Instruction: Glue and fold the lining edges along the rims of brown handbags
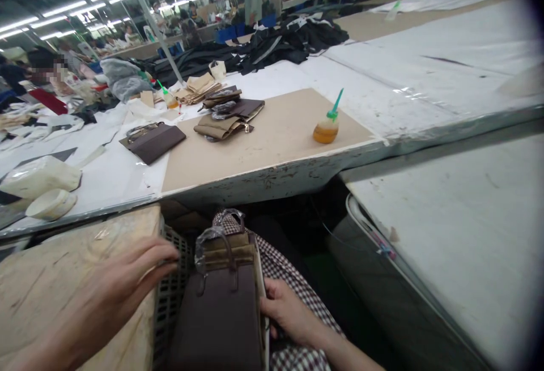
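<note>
A dark brown handbag (221, 308) with plastic-wrapped handles lies on my lap, over checked trousers. My right hand (287, 311) grips its right edge, fingers curled round it. My left hand (123, 283) lies spread over a wooden board (51, 280), fingertips touching the rim of a grey plastic crate (170, 294) beside the bag. On the table ahead lie another brown bag (153, 141) and a stack of brown and tan bag pieces (227, 119).
A glue bottle with a green nozzle (327, 127) stands on a cardboard sheet (276, 139). White containers (40, 178) sit at the left. A white table (467, 235) runs along my right. Black fabric (276, 45) is piled further back, with other people working beyond it.
</note>
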